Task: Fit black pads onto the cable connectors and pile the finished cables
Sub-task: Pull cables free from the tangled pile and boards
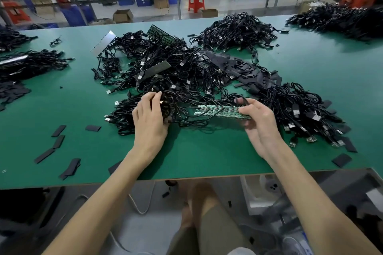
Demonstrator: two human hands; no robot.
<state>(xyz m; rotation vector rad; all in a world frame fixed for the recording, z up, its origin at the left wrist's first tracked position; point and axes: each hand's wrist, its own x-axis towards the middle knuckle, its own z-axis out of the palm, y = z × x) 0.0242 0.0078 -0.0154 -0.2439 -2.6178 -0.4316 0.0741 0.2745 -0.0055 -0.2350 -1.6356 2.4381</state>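
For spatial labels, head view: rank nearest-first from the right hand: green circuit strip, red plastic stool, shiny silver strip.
1. Green circuit strip, in right hand grip.
2. Shiny silver strip, far left.
3. Red plastic stool, beyond the table.

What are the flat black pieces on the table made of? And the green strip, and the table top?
Black pads: probably thin foam or felt, matte with no shine, though I can't be sure.
Green strip in the right hand: looks like stiff circuit board, glossy with small shiny metal spots.
Table: smooth green mat, perhaps rubber, over a brown wood-like edge.
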